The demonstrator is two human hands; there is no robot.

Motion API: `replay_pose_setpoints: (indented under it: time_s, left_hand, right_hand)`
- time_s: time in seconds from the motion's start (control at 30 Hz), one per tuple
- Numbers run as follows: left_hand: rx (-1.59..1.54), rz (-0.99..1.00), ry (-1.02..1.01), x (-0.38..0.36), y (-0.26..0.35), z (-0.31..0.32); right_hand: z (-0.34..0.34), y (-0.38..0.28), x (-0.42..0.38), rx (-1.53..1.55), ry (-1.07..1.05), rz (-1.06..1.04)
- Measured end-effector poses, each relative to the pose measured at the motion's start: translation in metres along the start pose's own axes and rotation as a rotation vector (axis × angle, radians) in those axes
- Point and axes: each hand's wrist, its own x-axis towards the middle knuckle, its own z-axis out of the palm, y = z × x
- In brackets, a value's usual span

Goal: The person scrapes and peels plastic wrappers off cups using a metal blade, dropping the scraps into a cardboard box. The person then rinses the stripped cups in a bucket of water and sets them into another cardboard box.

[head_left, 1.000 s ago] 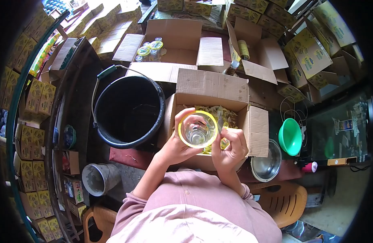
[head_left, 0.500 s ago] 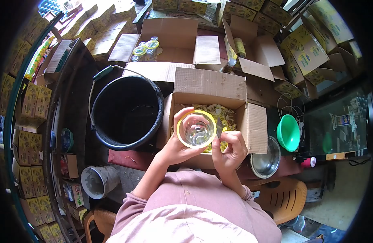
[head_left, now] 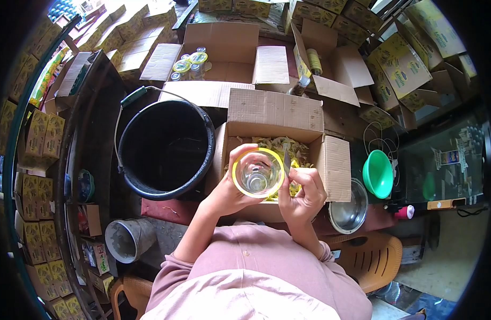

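Note:
My left hand is wrapped round a clear jar with a yellow rim, its round opening turned up toward me. In my right hand is a small knife, pinched between thumb and fingers, its dark blade pointing away from me along the jar's right rim. Both hands are above an open cardboard box, where yellow and pale scraps lie. The knife's handle is hidden in my fingers.
Left of the box stands a black bucket with a wire handle. To the right are a metal bowl and a green bowl. Yellow-rimmed jars stand in another open box behind. A grey bucket is at lower left.
The knife blade has swung a little more upright and left against the jar's rim, and my right hand has shifted slightly. My left hand keeps its hold on the jar.

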Motion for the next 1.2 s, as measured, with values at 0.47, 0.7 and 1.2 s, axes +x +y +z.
replay_pose_setpoints:
  time_s: [0.47,0.7,1.2]
  left_hand:
    - [-0.24,-0.017,0.025,0.005,-0.01,0.008]
    - [-0.124,-0.044,-0.009,0.005,-0.007,0.006]
    - [-0.104,-0.098,-0.133,0.006,-0.006,0.003]
  right_hand:
    - [-0.005,0.004,-0.004,0.098,0.008,0.053]
    - [-0.004,0.009,-0.005,0.062,-0.001,0.029]
    - [-0.009,0.013,-0.001,0.113,-0.016,0.084]
